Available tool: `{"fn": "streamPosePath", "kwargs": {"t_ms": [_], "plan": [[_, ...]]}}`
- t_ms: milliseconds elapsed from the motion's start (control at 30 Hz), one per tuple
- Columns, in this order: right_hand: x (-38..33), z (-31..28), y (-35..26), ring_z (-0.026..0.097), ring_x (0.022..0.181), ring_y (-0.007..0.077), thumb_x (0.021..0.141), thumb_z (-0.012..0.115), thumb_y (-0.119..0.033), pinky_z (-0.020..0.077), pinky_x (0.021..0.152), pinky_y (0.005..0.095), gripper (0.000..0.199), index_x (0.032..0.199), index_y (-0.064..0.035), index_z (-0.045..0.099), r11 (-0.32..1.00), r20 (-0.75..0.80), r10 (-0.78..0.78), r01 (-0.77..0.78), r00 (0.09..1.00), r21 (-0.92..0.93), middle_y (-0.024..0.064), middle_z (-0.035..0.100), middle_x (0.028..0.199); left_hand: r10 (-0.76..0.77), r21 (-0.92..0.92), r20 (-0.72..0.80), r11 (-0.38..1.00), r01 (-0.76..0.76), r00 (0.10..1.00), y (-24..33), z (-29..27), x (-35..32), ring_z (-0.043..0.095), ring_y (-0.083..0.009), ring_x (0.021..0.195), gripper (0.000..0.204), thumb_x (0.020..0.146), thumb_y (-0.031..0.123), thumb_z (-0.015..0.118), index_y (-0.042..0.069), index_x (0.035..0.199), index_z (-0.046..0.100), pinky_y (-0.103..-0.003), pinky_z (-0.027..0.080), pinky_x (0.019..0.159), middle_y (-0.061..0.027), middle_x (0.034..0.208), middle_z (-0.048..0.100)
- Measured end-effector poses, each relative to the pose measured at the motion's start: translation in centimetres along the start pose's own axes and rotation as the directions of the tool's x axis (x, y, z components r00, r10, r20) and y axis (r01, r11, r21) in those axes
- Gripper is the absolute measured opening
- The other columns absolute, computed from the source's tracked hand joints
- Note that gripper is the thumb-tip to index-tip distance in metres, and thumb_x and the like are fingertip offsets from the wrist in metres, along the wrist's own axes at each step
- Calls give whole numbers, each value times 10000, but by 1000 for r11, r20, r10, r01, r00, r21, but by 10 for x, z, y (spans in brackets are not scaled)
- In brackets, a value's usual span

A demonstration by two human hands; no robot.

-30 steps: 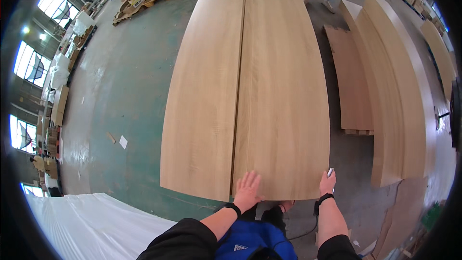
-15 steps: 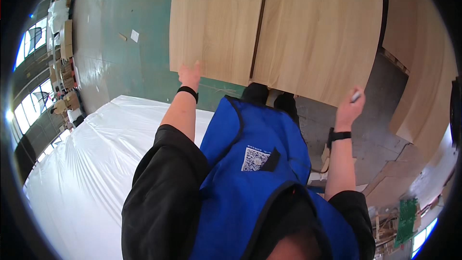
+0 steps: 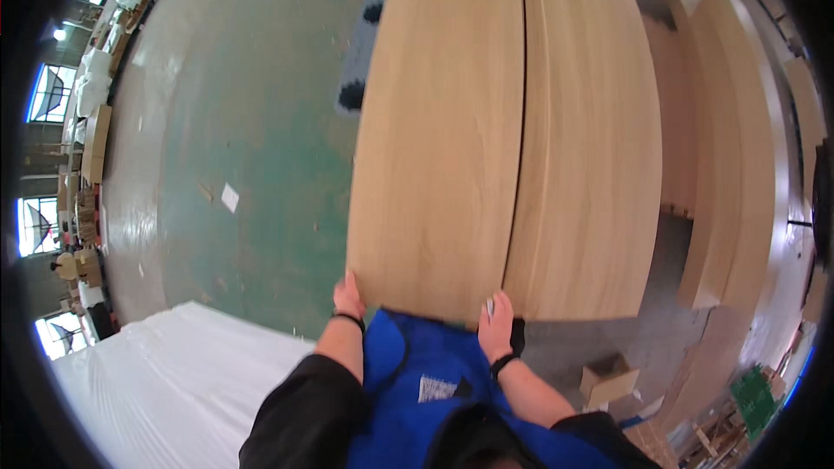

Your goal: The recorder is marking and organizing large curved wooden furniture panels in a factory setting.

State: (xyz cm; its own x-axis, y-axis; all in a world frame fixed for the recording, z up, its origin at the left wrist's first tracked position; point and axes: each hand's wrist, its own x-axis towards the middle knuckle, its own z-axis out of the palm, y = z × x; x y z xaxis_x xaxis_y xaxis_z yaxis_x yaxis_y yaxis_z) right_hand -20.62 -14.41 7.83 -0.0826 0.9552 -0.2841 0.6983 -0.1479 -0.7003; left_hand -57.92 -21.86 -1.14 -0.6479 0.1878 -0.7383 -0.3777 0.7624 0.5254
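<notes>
Two long, light wood-grain boards lie side by side in front of me, parted by a narrow dark gap: the left board (image 3: 439,139) and the right board (image 3: 591,148). My left hand (image 3: 348,298) is closed on the near left corner of the left board, thumb on top. At that board's near right corner, beside the gap, my right hand (image 3: 496,330) closes on the edge. A small light-grey object (image 3: 490,306) sticks out between the right hand's fingers; its kind is too small to tell. The fingers under the board are hidden.
White plastic sheeting (image 3: 191,382) covers a stack at the near left. More wood-grain boards (image 3: 725,156) stand to the right. An open cardboard box (image 3: 608,380) sits on the floor at the near right. A white scrap (image 3: 229,198) lies on the green floor.
Both hands were apart from the boards and now rest at the left board's near corners. The right hand came leftward with the small grey object. The view has tilted farther ahead.
</notes>
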Motion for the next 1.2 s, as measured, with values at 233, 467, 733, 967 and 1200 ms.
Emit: {"fn": "streamPosePath", "kwargs": {"t_ms": [233, 467, 733, 967, 1200], "plan": [[0, 27, -19, 415, 1227, 427, 871, 595, -118, 344, 1040, 475, 419, 1241, 54, 495, 963, -99, 217, -229, 971, -139, 254, 449, 1323, 34, 5, -6, 999, -34, 999, 37, 12, -40, 647, -203, 933, 557, 956, 474, 522, -47, 1093, 664, -314, 499, 836, -107, 1021, 700], [17, 30, -37, 455, 1145, 419, 839, 607, -99, 375, 988, 484, 369, 1175, 34, 527, 935, -133, 278, -300, 951, -192, 221, 508, 1226, 82, 197, -54, 978, -70, 995, 37, 9, -22, 661, -225, 963, 613, 948, 533, 481, -29, 1087, 686, -324, 488, 868, -125, 1019, 716], [23, 39, -33, 472, 1113, 419, 830, 602, -93, 383, 968, 494, 370, 1173, 30, 534, 915, -205, 277, -322, 939, -243, 227, 527, 1183, 142, 366, -41, 923, -117, 989, 51, 14, -23, 665, -288, 988, 666, 956, 548, 435, -63, 1042, 685, -365, 486, 894, -199, 993, 708], [21, 39, -33, 473, 1116, 427, 821, 608, -93, 388, 968, 492, 381, 1172, 28, 522, 910, -196, 318, -357, 927, -212, 234, 511, 1216, 143, 722, 174, 655, -225, 974, 87, 16, -4, 635, -358, 1036, 615, 956, 511, 401, -30, 1099, 657, -418, 472, 917, -229, 1040, 681], [14, 44, -42, 450, 1174, 442, 838, 599, -90, 376, 997, 495, 371, 1177, 31, 509, 929, -245, 288, -332, 926, -164, 253, 460, 1308, 185, 104, 331, 967, -231, 925, 190, 86, 40, 597, -149, 968, 298, 932, 164, 566, 27, 1196, 588, -307, 468, 851, -59, 1099, 666]]}}
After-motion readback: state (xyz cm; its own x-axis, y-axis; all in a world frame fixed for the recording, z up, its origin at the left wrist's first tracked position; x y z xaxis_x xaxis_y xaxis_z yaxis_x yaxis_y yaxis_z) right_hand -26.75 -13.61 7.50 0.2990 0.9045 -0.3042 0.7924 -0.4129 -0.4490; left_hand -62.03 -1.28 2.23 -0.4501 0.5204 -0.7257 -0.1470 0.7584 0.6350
